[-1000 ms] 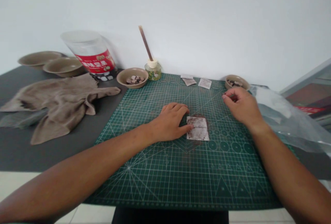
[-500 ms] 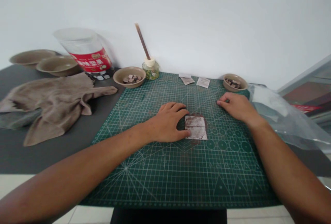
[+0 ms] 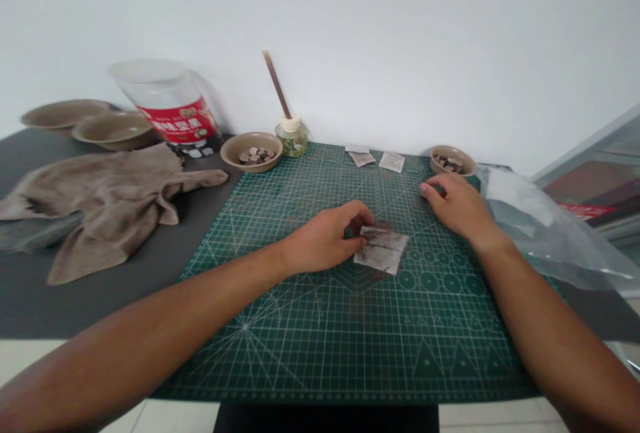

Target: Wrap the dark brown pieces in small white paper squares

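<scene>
**"What had changed with the paper?"**

"The stained paper packet (image 3: 381, 250) no longer sat square on the green cutting mat (image 3: 300, 346). It had swung to a slant, and a brown stain on the mat showed past its far edge."

**"And the left hand?"**

"The left hand (image 3: 325, 238) had drawn in from its earlier spread into a narrow pinch. It held the packet's left end between the thumb and curled fingers, and that end was hidden behind them."

**"The right one?"**

"The right hand (image 3: 456, 205) lay on the mat beyond the packet, well apart from it, partly open with its fingers loosely curved. Nothing showed in it. It had shifted only slightly."

**"What sat near that hand?"**

"A small tan bowl (image 3: 453, 156) of dark pieces stood just past the fingers, at the mat's far corner. A clear plastic bag (image 3: 540, 223) lay to the right, over the mat's edge."

**"Anything else along the back?"**

"Two paper slips (image 3: 361, 158) lay at the mat's far edge, and a bowl of brown discs (image 3: 251, 151) stood beside a jar (image 3: 292, 141) with a wooden stick in it. Further left, on the dark tabletop (image 3: 100, 306), were a tilted tub with a red label (image 3: 173, 113), two empty-looking tan bowls (image 3: 90, 119), and a crumpled brown cloth (image 3: 105, 209)."
</scene>
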